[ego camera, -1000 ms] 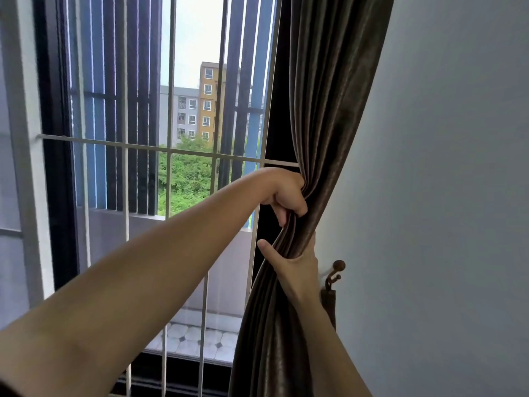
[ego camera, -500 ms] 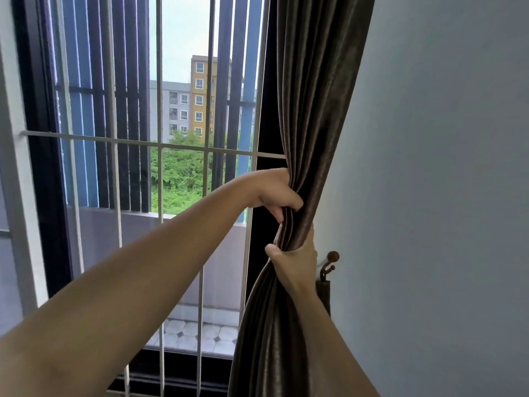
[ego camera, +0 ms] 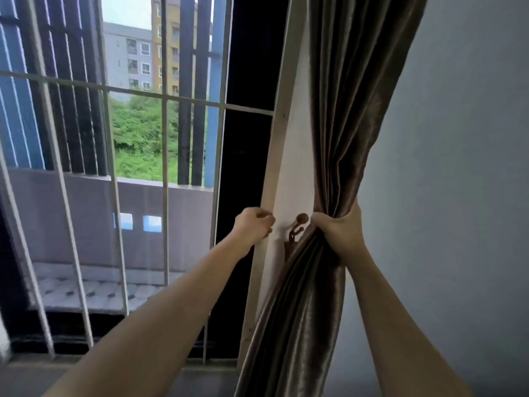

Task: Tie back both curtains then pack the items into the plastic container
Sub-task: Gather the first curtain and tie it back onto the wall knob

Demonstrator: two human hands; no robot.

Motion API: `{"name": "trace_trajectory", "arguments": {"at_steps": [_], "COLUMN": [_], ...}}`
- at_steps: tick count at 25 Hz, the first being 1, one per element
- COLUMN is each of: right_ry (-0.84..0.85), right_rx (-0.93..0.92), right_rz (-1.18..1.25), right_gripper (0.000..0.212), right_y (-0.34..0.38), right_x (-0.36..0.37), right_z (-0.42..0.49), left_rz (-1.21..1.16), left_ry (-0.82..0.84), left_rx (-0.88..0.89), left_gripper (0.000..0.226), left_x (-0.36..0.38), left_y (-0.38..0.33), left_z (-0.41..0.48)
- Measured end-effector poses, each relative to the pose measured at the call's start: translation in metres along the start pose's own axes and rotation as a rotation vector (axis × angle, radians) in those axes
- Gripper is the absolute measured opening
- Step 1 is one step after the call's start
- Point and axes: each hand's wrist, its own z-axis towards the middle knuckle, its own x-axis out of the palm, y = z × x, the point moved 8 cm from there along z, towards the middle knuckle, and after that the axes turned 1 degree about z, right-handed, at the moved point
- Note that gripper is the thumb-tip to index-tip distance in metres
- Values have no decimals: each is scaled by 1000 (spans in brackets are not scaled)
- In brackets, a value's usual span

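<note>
Curtain cloth is bunched tight in my right hand, fingers and thumb wrapped round the gathered brown folds just to the right of the hook. Above my grip the folds fan upward and out of view; below it they fall in a loose column that leans down and left, passing under the hook. The hook is a small brown one with a round knob, fixed to the pale frame strip beside the window. The bunched cloth sits just beside the hook, and I cannot tell whether the two touch. Something dark hangs under the hook, half hidden by the folds, too unclear to name.

My left hand is just left of the hook, at the edge of the same pale strip, fingers curled in with the thumb on top. I cannot tell whether it holds anything.

Further left of the hook stand the white window bars. To the right of the hook, past the curtain, is a plain grey wall.
</note>
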Motion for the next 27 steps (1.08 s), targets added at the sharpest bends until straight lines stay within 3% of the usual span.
{"name": "trace_trajectory", "arguments": {"at_steps": [6, 10, 12, 17, 20, 27], "right_ry": [7, 28, 46, 121, 161, 188], "right_rx": [14, 27, 30, 57, 56, 51], "right_rz": [-12, -33, -33, -3, 42, 47], "right_gripper": [36, 41, 42, 34, 38, 68], "right_y": [-12, -26, -33, -51, -57, -65], "right_x": [-41, -59, -65, -50, -18, 59], "right_z": [29, 49, 57, 73, 74, 60], "left_rz": [308, 412, 472, 160, 52, 531], "left_ry": [74, 135, 103, 106, 56, 394], "left_rx": [-7, -50, -15, -42, -49, 102], "left_gripper": [23, 13, 22, 19, 19, 28], "left_x": [48, 81, 91, 108, 74, -11], "left_y": [55, 76, 81, 105, 108, 51], "left_z": [18, 33, 40, 41, 33, 15]}}
